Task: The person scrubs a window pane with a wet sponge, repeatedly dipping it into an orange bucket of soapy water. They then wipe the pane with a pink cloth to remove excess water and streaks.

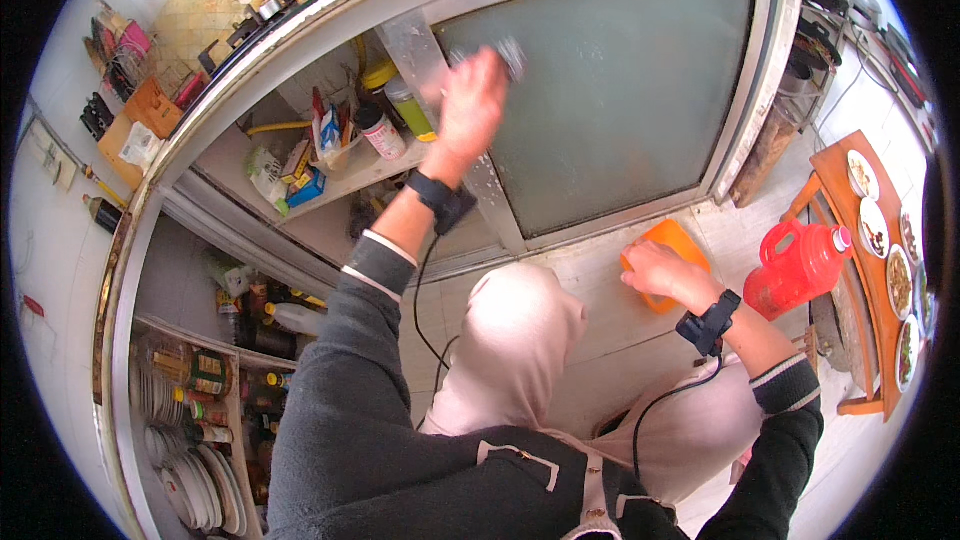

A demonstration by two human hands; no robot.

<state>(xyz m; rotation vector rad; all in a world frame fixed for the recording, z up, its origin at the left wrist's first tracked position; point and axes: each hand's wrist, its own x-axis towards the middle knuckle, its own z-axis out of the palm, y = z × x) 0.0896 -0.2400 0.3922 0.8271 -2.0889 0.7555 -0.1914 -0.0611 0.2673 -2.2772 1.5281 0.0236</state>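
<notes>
My left hand (470, 98) is blurred, its fingers closed around an indistinct silvery-grey item (507, 58) against the left edge of the frosted sliding door (620, 105) of a low cabinet, where pale drops or suds show on the frame. My right hand (662, 272) is lower, on an orange plastic basin (678, 240) on the floor, fingers curled at its left rim. Beside it stands a red jug with a handle (785, 275).
The open cabinet shelf (350, 172) holds bottles and packets; lower left are stacked plates (200, 485). A gas hob (268, 8) sits on the counter. At right, an orange wooden bench (838, 175) carries several dishes of food. Dark cables (425, 330) hang from my wrists.
</notes>
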